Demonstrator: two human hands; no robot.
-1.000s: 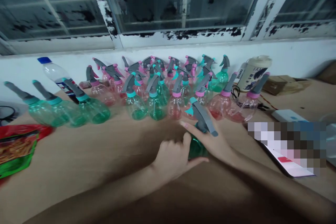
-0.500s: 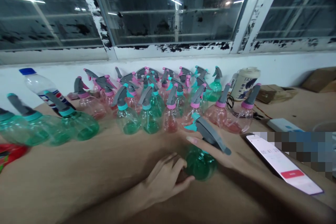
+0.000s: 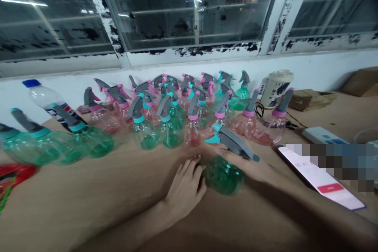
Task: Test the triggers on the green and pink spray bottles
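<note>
A green spray bottle [image 3: 226, 177] with a grey and turquoise trigger head stands on the wooden table in front of me. My right hand [image 3: 240, 162] grips it around the neck, just under the head, and the grey lever sticks out over my fingers. Just left of the bottle, my left hand [image 3: 187, 181] rests near the tabletop, fingers loosely stretched and holding nothing. Its fingertips are close to the bottle's side; I cannot tell whether they touch. Behind stand several more spray bottles, among them a pink one [image 3: 193, 133] and a green one [image 3: 170, 134].
Further green spray bottles [image 3: 93, 143] stand at the left, before a blue-capped plastic bottle [image 3: 44, 94]. A phone [image 3: 321, 177] with a timer on its screen lies at the right. Behind it are a paper cup [image 3: 276, 88], cables and a cardboard box [image 3: 310, 99].
My left hand has moved slightly up and left, its fingers straightening away from the bottle's lower side. The right hand keeps its grip on the neck. The view has shifted a little.
</note>
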